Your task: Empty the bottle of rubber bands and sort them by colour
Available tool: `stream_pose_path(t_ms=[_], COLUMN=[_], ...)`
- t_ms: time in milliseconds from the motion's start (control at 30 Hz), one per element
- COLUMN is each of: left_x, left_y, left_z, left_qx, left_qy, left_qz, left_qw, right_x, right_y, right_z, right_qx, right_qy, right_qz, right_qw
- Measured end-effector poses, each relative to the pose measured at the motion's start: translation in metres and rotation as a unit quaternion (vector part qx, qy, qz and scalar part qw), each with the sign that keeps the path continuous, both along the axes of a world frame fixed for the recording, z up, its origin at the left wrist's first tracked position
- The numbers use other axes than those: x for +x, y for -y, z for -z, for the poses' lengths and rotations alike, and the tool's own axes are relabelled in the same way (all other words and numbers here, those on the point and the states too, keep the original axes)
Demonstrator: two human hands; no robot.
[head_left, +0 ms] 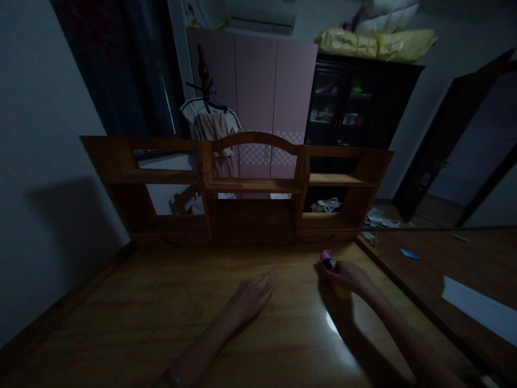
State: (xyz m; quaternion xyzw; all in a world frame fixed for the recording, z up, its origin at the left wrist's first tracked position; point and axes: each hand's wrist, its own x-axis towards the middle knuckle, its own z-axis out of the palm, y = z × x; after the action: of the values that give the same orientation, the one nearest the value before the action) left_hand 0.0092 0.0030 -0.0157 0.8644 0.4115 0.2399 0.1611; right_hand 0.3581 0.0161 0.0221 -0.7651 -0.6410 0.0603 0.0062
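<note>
My right hand (pixel 350 276) is closed round a bottle (pixel 329 263) at the right of the wooden bed board (pixel 194 328). The bottle has a purple cap with a small loop, a dark band and a pink and yellow lower part; my fingers hide much of its middle. It leans, cap end away from me, and dim light leaves unclear whether its base touches the board. To the left, my left hand (pixel 252 295) rests low over the board, index finger stretched forward and the other fingers loosely bent. Nothing shows in it.
A wooden headboard with shelves (pixel 254 186) crosses the far edge. On the right, past a raised rim (pixel 404 291), a brown surface holds a white sheet (pixel 480 307) and a blue card (pixel 410 254). A wall (pixel 48 215) borders the left side.
</note>
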Motion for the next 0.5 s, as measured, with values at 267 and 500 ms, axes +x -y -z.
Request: stream_pose_path(t_ms=[267, 500], left_x=[-0.004, -0.003], left_y=[-0.001, -0.003], left_z=[0.001, 0.003], left_qx=[-0.023, -0.03], left_qy=[0.012, 0.013], left_qz=[-0.019, -0.02], left_qw=[0.999, 0.999], right_x=[-0.008, 0.002], right_y=[-0.002, -0.001], right_z=[0.002, -0.013], right_qx=[0.02, 0.055], right_qy=[0.032, 0.013], right_qz=[-0.008, 0.004], right_qw=[0.999, 0.998])
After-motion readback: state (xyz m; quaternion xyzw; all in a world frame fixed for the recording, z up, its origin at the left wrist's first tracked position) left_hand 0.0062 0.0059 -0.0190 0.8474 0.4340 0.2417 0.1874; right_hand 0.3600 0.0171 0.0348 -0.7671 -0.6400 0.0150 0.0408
